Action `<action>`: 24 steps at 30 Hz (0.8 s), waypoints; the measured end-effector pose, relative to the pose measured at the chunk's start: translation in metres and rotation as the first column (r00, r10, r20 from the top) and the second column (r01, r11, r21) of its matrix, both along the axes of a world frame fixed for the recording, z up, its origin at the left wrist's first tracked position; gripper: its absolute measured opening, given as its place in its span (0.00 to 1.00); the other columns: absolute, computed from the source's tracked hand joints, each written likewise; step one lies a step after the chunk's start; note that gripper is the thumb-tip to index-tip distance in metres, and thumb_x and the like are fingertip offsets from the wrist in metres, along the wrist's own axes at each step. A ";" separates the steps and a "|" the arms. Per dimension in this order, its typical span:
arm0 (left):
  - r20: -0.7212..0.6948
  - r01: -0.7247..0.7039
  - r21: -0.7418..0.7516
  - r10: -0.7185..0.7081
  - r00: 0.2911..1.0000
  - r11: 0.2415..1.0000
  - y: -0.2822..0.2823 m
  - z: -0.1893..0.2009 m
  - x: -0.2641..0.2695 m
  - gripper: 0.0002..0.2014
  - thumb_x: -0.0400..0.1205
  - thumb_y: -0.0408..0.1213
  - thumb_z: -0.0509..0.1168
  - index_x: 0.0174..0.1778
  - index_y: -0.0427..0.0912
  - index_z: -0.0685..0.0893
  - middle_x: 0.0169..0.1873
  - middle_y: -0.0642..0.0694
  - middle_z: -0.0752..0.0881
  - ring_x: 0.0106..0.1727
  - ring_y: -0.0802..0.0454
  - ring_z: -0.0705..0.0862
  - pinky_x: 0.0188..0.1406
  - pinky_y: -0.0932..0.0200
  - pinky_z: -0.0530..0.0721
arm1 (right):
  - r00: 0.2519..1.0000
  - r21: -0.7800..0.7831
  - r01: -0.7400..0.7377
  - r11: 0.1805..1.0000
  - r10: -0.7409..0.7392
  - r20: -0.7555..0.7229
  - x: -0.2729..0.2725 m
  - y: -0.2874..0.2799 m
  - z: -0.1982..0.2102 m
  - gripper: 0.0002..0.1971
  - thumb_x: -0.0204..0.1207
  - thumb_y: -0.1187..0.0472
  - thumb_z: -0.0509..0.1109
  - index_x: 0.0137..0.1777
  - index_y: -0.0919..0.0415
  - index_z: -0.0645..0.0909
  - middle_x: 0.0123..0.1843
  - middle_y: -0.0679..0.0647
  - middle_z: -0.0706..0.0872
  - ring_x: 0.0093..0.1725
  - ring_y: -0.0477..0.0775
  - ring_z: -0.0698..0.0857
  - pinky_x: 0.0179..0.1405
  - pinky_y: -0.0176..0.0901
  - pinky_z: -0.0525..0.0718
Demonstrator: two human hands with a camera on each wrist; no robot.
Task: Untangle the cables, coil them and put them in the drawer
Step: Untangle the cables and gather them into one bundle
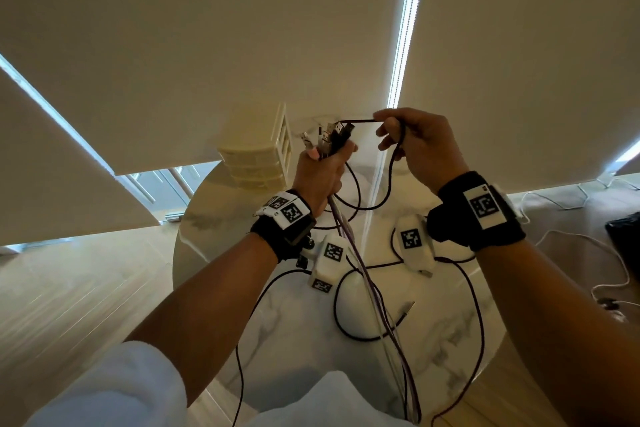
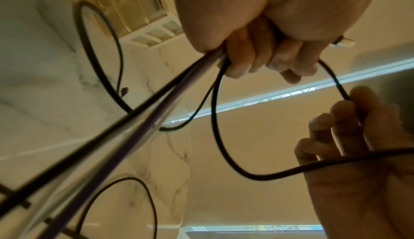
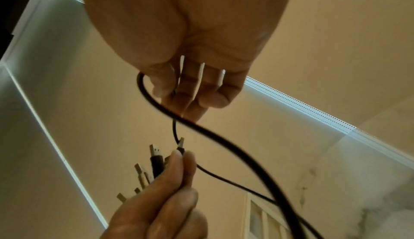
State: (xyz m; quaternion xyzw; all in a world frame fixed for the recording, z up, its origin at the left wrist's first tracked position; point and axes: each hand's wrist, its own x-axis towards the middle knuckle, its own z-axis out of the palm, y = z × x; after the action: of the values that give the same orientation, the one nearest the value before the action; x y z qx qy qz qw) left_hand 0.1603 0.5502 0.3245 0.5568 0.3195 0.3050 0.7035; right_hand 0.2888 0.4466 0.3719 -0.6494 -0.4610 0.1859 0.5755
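Head view shows the cables (image 1: pixel 360 274) gathered by their plug ends (image 1: pixel 334 137) in the left hand (image 1: pixel 320 173), which is curled tight around the bunch above the far part of the tabletop (image 1: pixel 284 329). From that fist the cords drop as a taut bundle toward the near edge, while loose loops lie across the middle of the marble top. One dark cable (image 1: pixel 393 163) runs from the bunch to the right hand (image 1: pixel 420 146), which pinches it between thumb and fingers and lifts a loop of it; the other fingers look loosely bent.

The cords look light, thin and limp, so they should sag and swing rather than keep a shape, and the braided skin probably slides easily through the fingers. The plugs are the only stiff parts, so I judge the best hold to be just behind a plug, feeding the slack out hand over hand.

The small drawer unit (image 1: pixel 258 154) stands at the far left edge of the tabletop, just beyond the left hand. Two white tagged boxes (image 1: pixel 414 241) hang below the wrists. More white cord trails on the floor to the right.
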 end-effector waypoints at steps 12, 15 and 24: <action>-0.055 0.195 0.002 -0.195 0.979 0.981 0.003 0.014 -0.004 0.08 0.86 0.37 0.60 0.42 0.44 0.82 0.22 0.49 0.77 0.17 0.60 0.62 0.15 0.66 0.57 | 0.988 -0.030 -0.149 0.988 0.150 0.038 0.000 0.002 -0.004 0.09 0.82 0.67 0.63 0.57 0.58 0.83 0.44 0.50 0.89 0.41 0.46 0.89 0.35 0.36 0.84; 0.024 0.208 -0.003 -0.208 0.978 0.978 0.002 0.017 -0.004 0.10 0.87 0.39 0.59 0.43 0.43 0.83 0.25 0.49 0.79 0.17 0.60 0.60 0.15 0.66 0.56 | 0.999 -0.163 -0.033 0.986 0.032 -0.011 0.000 0.000 -0.014 0.16 0.80 0.60 0.68 0.67 0.54 0.76 0.42 0.53 0.87 0.35 0.49 0.85 0.36 0.42 0.83; 0.065 0.253 0.020 -0.254 0.965 0.967 -0.003 0.028 0.005 0.09 0.87 0.39 0.58 0.54 0.48 0.85 0.26 0.50 0.78 0.17 0.61 0.59 0.16 0.66 0.55 | 0.964 -0.519 0.053 0.853 -0.179 -0.195 0.027 -0.010 -0.061 0.13 0.84 0.59 0.60 0.51 0.66 0.83 0.33 0.56 0.85 0.28 0.51 0.85 0.28 0.39 0.77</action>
State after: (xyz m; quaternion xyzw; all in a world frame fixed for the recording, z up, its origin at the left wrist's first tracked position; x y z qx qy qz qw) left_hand 0.1650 0.5476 0.3529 0.5866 0.2201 0.2328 0.7438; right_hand 0.3160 0.4368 0.3111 -0.7782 -0.2833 0.3416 0.4443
